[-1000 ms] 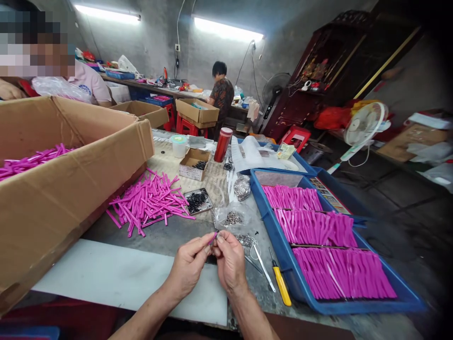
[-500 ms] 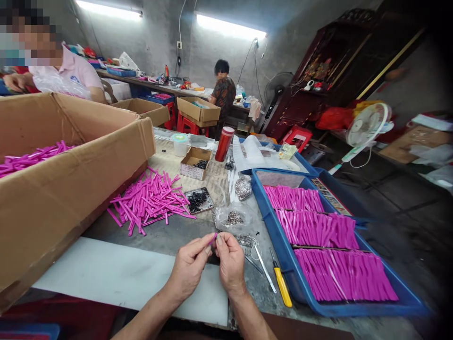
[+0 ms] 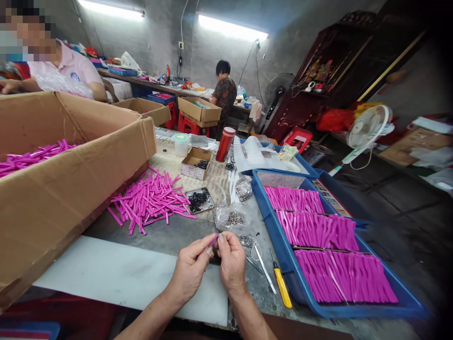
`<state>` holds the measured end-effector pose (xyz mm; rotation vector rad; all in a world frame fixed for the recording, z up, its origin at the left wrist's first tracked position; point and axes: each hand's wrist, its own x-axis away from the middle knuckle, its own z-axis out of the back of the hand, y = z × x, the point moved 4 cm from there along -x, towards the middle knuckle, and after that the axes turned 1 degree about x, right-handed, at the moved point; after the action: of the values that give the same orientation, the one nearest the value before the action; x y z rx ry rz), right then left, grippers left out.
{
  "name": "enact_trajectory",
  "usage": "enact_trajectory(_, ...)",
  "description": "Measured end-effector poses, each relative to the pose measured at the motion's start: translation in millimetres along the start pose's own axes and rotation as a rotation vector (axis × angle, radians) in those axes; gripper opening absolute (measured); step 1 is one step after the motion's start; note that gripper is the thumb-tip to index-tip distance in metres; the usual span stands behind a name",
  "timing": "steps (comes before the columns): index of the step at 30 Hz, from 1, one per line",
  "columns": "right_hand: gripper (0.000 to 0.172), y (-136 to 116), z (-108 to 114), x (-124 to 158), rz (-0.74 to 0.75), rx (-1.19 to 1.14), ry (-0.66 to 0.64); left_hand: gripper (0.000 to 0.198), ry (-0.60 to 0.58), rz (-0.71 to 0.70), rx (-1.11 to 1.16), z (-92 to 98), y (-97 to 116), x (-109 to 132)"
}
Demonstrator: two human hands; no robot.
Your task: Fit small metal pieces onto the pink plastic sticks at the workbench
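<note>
Both of my hands meet over the near edge of the table. My left hand (image 3: 191,271) and my right hand (image 3: 231,264) pinch the same small pink plastic piece (image 3: 213,240) between their fingertips. A loose pile of pink plastic sticks (image 3: 152,198) lies ahead to the left. A small metal tray of dark small parts (image 3: 198,200) sits beside that pile. Little clear bags of shiny metal bits (image 3: 234,218) lie just beyond my fingers.
A blue tray (image 3: 283,264) with rows of pink sticks fills the right. A yellow-handled tool (image 3: 282,285) lies beside it. A big cardboard box (image 3: 71,179) holding pink sticks stands left. A red flask (image 3: 225,144) and small box (image 3: 195,163) stand further back. Other people work behind.
My hands have stayed together on the pink piece with barely any shift. The view has drifted slightly.
</note>
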<state>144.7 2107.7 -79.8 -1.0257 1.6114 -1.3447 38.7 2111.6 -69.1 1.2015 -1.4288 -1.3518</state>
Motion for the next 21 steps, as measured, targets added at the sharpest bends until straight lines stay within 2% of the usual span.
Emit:
enact_trajectory(5,0.030,1.7,-2.2,1.2,-0.016,-0.062,-0.036,0.031,-0.014,-0.009,0.000,-1.7,-1.5,1.7)
enact_trajectory(10,0.024,0.0,-1.2,1.8,0.009,-0.085,-0.088,0.030,-0.017,-0.005,0.016,-2.5,-1.3,1.8)
enact_trajectory(17,0.026,-2.7,-0.1,-0.3,0.028,0.038,-0.098,0.031,0.006,0.010,0.041,-1.0,-3.8,1.0)
enact_trajectory(21,0.022,2.2,1.0,-1.6,-0.005,0.023,-0.043,0.031,0.014,0.032,0.068,-0.4,-5.6,2.0)
